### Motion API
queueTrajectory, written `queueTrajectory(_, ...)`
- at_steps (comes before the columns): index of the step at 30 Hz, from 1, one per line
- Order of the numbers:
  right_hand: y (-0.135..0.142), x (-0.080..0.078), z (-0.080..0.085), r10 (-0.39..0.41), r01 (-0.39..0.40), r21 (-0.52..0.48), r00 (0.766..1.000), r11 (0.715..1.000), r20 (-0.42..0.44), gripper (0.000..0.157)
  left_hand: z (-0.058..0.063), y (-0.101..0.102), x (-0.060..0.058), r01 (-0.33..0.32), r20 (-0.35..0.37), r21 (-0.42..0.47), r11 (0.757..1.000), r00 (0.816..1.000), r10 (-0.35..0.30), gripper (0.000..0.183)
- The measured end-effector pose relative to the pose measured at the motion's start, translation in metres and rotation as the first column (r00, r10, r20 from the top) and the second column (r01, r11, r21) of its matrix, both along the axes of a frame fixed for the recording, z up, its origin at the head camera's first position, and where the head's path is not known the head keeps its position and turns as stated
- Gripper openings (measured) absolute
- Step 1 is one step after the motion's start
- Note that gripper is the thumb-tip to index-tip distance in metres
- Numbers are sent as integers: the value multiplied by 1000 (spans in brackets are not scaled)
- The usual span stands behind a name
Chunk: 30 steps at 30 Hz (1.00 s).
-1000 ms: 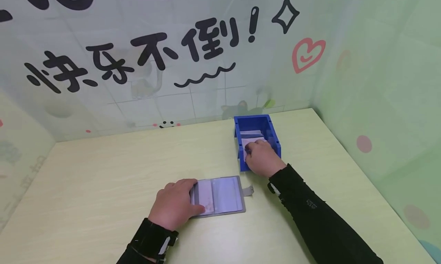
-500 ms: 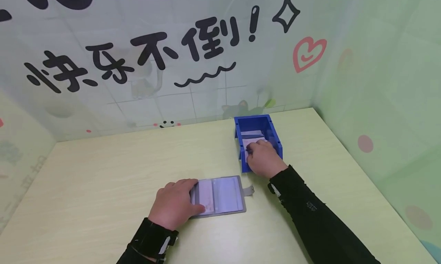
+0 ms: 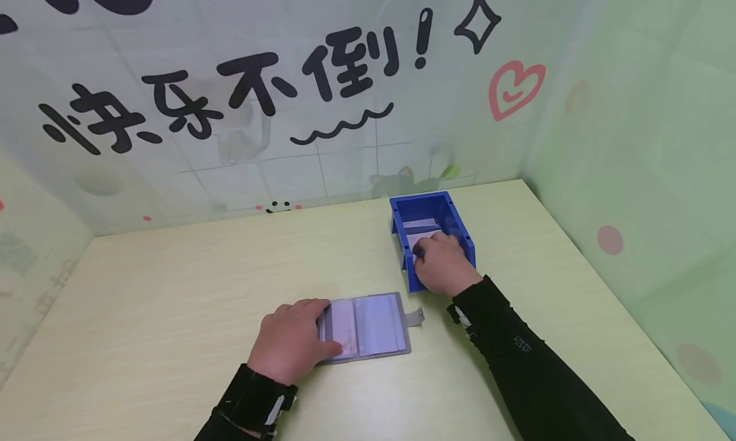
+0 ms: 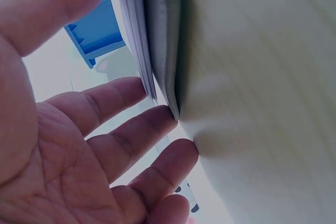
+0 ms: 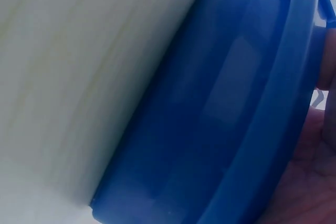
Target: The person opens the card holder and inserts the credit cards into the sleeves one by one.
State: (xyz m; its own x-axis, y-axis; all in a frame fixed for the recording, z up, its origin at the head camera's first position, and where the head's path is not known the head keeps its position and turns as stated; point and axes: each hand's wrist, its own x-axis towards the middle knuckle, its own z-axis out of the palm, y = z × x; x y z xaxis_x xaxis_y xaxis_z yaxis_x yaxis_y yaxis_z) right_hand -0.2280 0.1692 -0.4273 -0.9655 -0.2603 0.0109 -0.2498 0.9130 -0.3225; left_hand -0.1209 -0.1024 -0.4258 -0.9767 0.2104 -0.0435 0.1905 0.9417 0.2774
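Note:
An open grey card holder [image 3: 379, 326] with clear sleeves and a strap lies on the table. My left hand [image 3: 293, 342] holds its left side, thumb over the pale pages and fingers along the far edge. In the left wrist view, the layered pages [image 4: 137, 40] sit between thumb and fingertips. My right hand [image 3: 445, 262] reaches over the front of a blue bin [image 3: 460, 227], with its fingers bent down inside. Pale cards [image 3: 421, 236] lie in the bin by those fingers. The bin wall [image 5: 210, 103] hides the right fingertips, so what they hold is unclear.
The light wooden table [image 3: 190, 287] spreads to the left and in front of the bin. A printed backdrop [image 3: 345, 166] stands along its far edge, and a green side wall [image 3: 644, 204] runs along the right.
The front end of the blue bin has shifted slightly right and towards me, and my right hand has moved along with it. My left hand and the card holder stay put.

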Motion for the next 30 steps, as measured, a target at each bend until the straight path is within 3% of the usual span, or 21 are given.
queueTrajectory(19,-1,-1,0,-57,57,-97,998,994,4,13,0,1,-1,4,-2,-25,1000,1000,-5,70)
queueTrajectory(30,2,1,1,-36,30,-147,998,989,-41,15,-1,2,-1,-9,9,-17,1000,1000,9,72)
